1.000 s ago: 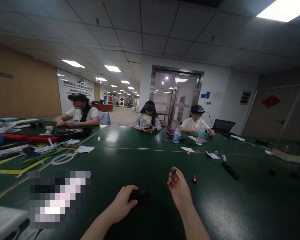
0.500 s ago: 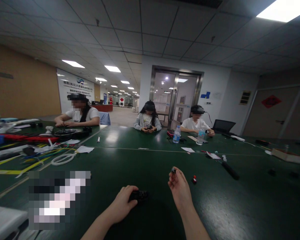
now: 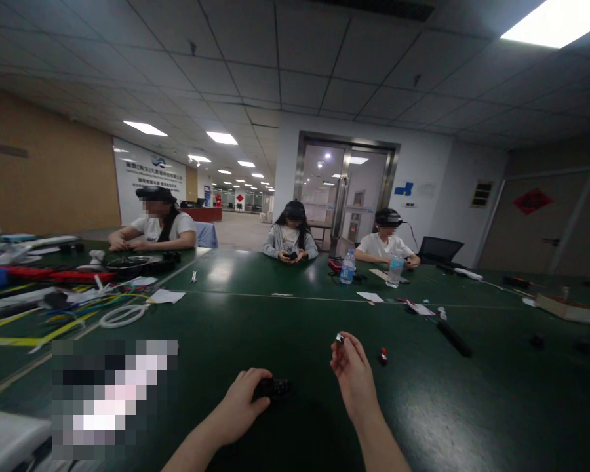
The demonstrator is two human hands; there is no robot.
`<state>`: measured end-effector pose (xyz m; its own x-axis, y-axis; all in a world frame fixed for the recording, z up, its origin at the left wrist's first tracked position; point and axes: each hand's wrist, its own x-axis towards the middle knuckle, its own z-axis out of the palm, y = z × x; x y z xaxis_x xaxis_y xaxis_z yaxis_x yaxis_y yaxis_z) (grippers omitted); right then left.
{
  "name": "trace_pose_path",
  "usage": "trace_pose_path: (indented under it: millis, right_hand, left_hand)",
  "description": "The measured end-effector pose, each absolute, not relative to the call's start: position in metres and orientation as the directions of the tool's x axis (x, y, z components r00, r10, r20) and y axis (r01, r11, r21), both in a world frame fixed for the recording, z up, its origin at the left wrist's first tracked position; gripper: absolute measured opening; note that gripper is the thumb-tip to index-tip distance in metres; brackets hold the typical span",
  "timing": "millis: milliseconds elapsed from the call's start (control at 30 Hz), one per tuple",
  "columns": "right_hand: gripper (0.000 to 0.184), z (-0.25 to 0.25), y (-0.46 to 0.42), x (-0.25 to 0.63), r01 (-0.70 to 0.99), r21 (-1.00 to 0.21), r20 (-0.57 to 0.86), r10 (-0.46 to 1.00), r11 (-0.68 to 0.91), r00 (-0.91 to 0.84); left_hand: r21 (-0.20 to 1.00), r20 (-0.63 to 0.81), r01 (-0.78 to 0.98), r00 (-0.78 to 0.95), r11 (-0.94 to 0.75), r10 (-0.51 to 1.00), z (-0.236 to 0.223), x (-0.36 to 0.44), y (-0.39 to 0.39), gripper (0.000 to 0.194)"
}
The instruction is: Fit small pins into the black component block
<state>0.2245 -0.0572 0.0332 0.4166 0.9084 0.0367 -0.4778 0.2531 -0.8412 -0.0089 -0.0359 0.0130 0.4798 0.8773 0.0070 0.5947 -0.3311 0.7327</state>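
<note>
My left hand (image 3: pixel 243 400) is closed round the near end of a small black device (image 3: pixel 278 388) low over the dark green tabletop. Its far end, with light specks like buttons or markings, sticks out past my fingers. In a raised pinch, my right hand (image 3: pixel 351 367) holds a tiny piece with a shiny silver face (image 3: pixel 339 338) between thumb and fingertips; its exact kind is too small to tell. A little red and black item (image 3: pixel 383 356) lies on the table just right of my right hand.
Coiled white cable (image 3: pixel 124 316), wires and a paper sheet (image 3: pixel 167 296) lie left. Two water bottles (image 3: pixel 347 267) stand toward the far side, where several people sit. A black rod-shaped item (image 3: pixel 453 337) and a shallow box (image 3: pixel 565 308) lie right.
The small piece in my right fingertips has turned, so a bright silver face now shows instead of a dark one. My left hand and the black device stay nearly in place.
</note>
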Motion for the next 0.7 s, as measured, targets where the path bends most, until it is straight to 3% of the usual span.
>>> trace_pose_path:
  millis: [700]
  right_hand:
    - [0.034, 0.0263, -0.0539, 0.2243, -0.396, -0.885, 0.062, 0.905, 0.244, 0.420]
  left_hand:
    - [0.753, -0.018, 0.582, 0.484, -0.307, 0.875, 0.0093, -0.0110, -0.0337, 0.042]
